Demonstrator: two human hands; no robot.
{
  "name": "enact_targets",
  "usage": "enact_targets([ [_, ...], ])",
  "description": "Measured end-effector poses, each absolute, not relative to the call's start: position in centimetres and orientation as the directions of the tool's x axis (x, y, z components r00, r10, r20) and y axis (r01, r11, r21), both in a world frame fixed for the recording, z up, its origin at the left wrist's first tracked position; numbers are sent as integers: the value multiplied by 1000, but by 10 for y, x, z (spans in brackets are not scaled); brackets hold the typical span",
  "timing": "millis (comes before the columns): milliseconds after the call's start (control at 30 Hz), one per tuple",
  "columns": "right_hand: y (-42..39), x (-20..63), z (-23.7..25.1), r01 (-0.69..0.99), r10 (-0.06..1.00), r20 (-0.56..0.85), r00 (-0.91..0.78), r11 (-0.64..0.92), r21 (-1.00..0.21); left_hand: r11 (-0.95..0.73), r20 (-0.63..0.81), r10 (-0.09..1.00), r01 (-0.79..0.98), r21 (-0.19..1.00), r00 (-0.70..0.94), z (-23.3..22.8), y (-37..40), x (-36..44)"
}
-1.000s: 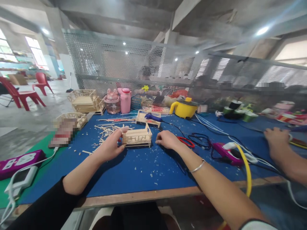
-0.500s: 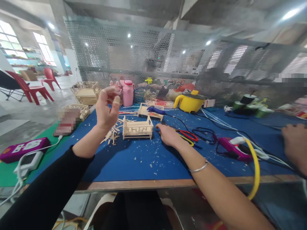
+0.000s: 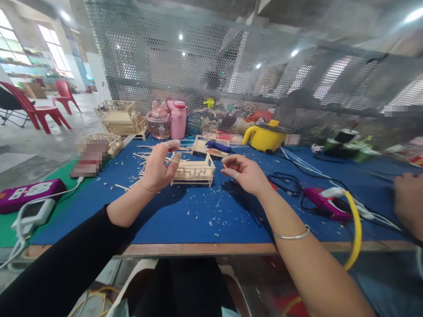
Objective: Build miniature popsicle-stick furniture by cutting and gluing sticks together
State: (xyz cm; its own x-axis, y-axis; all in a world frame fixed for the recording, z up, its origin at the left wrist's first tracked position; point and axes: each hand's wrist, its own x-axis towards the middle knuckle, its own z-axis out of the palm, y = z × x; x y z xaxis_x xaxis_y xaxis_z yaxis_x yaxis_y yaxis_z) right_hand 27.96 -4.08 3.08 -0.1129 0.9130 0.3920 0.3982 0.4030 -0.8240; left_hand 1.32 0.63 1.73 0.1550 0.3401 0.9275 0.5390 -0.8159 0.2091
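A small bed-shaped model of pale wooden sticks [image 3: 194,172] stands on the blue table mat in front of me. My left hand [image 3: 161,166] is at its left end, covering part of it; thumb and forefinger are curved but apart, with pale wraps on the fingertips. I cannot tell whether that hand touches the model. Just right of the model, my right hand [image 3: 244,172] is closed in a pinch above the mat. Whatever sits between its fingertips is too small to name. Loose wooden sticks [image 3: 140,165] lie partly behind my left hand.
Behind the model are a second stick frame [image 3: 201,145] and a blue-handled tool [image 3: 218,146]. A yellow pot [image 3: 267,136], pink jug [image 3: 179,121] and larger stick models [image 3: 120,119] stand farther back. Cables and a purple device [image 3: 325,204] lie right, near another person's hand [image 3: 409,198].
My left hand has come down and right to the model's left end. My right hand has lifted away from the pliers-like handles, its fingers now pinched. The view has shifted slightly.
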Motion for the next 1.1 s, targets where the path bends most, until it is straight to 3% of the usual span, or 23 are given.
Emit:
enact_targets([
  [100,-50,272,32,431,882,450,-140,464,-774,-816,924,347,539,210,164,17,5,13],
  [167,-54,267,29,544,847,504,-167,506,-670,-822,918,351,531,205,187,18,3,14],
  [267,-54,260,22,708,761,576,-300,582,-401,-838,901,365,503,210,232,22,-1,18],
  [400,-47,255,12,767,538,694,-478,641,31,-832,862,438,479,282,253,29,-6,25],
  [533,-44,252,9,774,413,721,-556,573,268,-810,755,537,482,335,377,38,-2,32],
  [700,-45,250,8,778,352,748,-563,531,336,-795,564,604,469,384,563,58,10,42],
  [833,-44,248,7,781,334,756,-563,514,355,-778,541,627,493,390,560,60,12,46],
  [900,-43,248,6,771,338,745,-574,529,354,-786,604,605,511,348,518,54,10,45],
  [967,-43,248,5,765,347,744,-572,552,330,-801,734,535,529,282,419,46,7,42],
  [1100,-45,248,6,764,367,794,-485,620,180,-843,909,281,531,82,306,33,4,34],
])
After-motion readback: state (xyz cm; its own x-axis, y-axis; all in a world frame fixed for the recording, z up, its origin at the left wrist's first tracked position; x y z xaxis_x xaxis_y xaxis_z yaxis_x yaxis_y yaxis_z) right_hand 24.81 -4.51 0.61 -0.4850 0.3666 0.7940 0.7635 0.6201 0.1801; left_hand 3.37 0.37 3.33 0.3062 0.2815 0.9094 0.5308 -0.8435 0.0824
